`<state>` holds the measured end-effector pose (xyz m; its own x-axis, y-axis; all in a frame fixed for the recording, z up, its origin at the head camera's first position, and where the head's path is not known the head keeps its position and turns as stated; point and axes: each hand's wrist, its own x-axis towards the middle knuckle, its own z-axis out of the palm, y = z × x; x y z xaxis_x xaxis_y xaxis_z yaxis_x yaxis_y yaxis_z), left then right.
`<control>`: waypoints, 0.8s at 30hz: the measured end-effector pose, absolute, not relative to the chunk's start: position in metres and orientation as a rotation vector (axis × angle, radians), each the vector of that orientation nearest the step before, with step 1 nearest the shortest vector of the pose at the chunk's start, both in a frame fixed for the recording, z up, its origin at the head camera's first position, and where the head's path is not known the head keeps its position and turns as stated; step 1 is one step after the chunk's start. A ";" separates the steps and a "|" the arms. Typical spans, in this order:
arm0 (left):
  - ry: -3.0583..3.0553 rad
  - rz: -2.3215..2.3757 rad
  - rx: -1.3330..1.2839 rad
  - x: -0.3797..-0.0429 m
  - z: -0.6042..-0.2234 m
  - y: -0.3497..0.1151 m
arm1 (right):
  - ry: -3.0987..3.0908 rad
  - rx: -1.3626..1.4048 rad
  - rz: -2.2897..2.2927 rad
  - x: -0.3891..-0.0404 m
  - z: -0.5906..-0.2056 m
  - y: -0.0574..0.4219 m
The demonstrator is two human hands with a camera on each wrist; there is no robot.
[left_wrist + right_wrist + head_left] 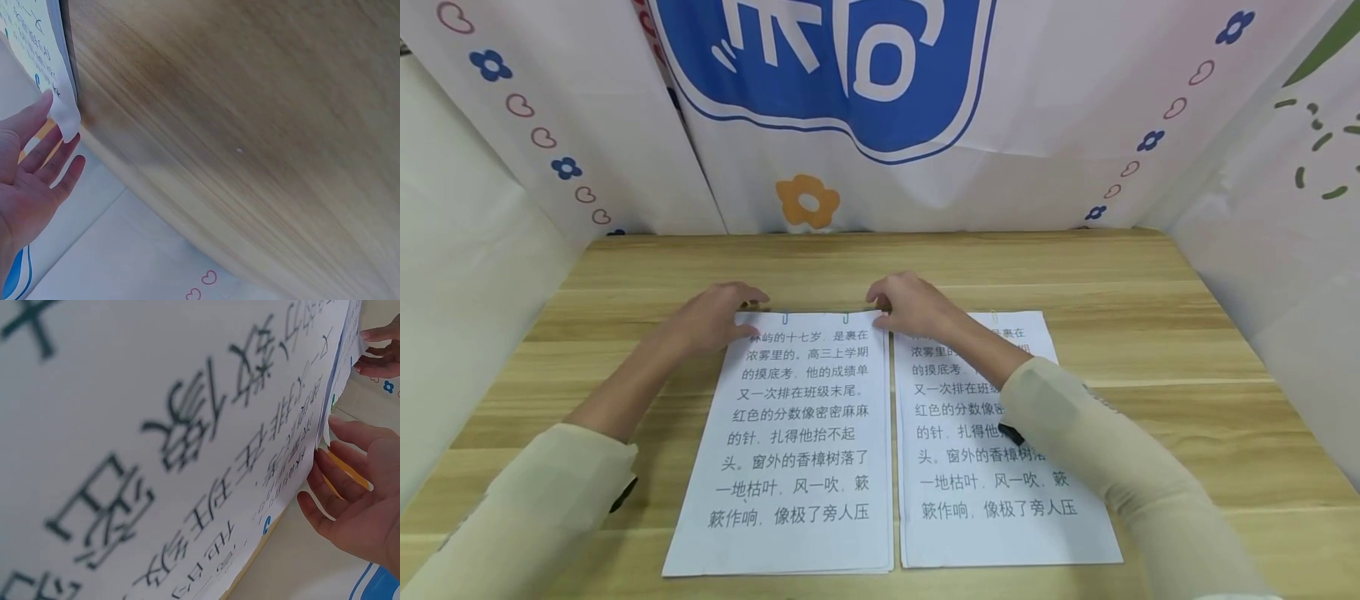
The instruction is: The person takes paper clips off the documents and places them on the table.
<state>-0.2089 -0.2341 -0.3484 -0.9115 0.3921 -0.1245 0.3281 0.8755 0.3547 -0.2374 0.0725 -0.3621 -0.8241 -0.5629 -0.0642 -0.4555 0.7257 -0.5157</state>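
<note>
"Cream-cuffed left hand: what has it got?"

"Its thumb lies over the top-left corner of a stack of white paper printed with large black Chinese characters; its fingers reach past the edge, relaxed and apart from the thumb."

"And the right hand?"

"Loosely curved too, unclenched, its thumb at that stack's top-right corner."

"Where does the stack lie?"

"On the pale wood-grain desk, just left of a second white printed stack. The right forearm crosses over that second one."

"Any fastenings?"

"Two blue wire paper clips on the first stack's top edge, and a pale yellow wire clip on the other's."

"And behind?"

"White cloth beyond the desk's far edge, with a blue emblem and, below it, an orange flower."
</note>
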 end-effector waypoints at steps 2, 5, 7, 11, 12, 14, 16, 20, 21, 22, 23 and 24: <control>2.856 0.492 0.559 -0.209 -0.349 -0.234 | 2.716 -0.816 -0.721 -0.237 -0.363 0.072; 2.858 0.506 0.558 -0.210 -0.351 -0.233 | 2.719 -0.814 -0.712 -0.237 -0.363 0.070; 2.858 0.517 0.554 -0.210 -0.352 -0.233 | 2.719 -0.813 -0.703 -0.237 -0.363 0.069; 2.855 0.527 0.546 -0.211 -0.353 -0.234 | 2.710 -0.806 -0.695 -0.238 -0.363 0.067; 2.854 0.530 0.541 -0.211 -0.354 -0.234 | 2.706 -0.804 -0.699 -0.238 -0.363 0.067; 2.854 0.532 0.539 -0.211 -0.354 -0.233 | 2.699 -0.806 -0.709 -0.238 -0.364 0.067; 2.854 0.543 0.536 -0.211 -0.354 -0.233 | 2.693 -0.810 -0.724 -0.239 -0.365 0.067; 2.853 0.574 0.532 -0.212 -0.355 -0.233 | 2.682 -0.817 -0.761 -0.240 -0.367 0.067; 2.852 0.585 0.529 -0.212 -0.355 -0.233 | 2.679 -0.817 -0.769 -0.240 -0.367 0.067; 2.850 0.596 0.526 -0.212 -0.355 -0.233 | 2.678 -0.817 -0.775 -0.240 -0.367 0.067; 2.849 0.611 0.525 -0.212 -0.355 -0.233 | 2.676 -0.816 -0.781 -0.240 -0.368 0.067; 2.847 0.625 0.523 -0.212 -0.355 -0.233 | 2.674 -0.815 -0.784 -0.241 -0.368 0.067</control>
